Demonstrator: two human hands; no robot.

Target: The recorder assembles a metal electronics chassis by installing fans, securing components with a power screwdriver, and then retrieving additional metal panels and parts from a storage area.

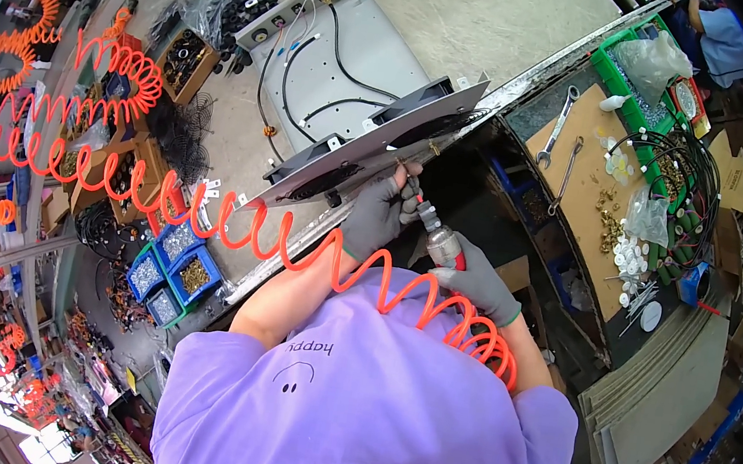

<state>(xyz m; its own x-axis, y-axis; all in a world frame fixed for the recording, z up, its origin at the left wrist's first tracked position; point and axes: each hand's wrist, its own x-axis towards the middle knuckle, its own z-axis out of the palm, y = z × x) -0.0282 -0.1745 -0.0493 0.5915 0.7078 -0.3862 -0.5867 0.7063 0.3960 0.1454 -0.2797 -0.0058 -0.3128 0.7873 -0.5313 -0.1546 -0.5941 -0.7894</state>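
Observation:
My right hand [483, 282], in a grey glove, is wrapped round a pneumatic screwdriver [443, 245] with a silver body and a red part by the grip. The tool points up and left toward the grey metal panel [365, 151], which stands tilted at the table's edge with black fans mounted on it. My left hand [379, 212], gloved with bare fingertips, is closed beside the panel's lower edge, close to the driver's tip; what its fingers pinch is too small to make out. Behind the panel lies a grey metal housing [356, 66] with black cables.
An orange coiled air hose [271, 242] crosses in front of my left forearm. Blue bins [175, 244] of small hardware stand at left. On the right, a board [574, 188] carries wrenches [558, 125], brass fittings and white caps, beside green bins [632, 74]. Another person [729, 44] is at far right.

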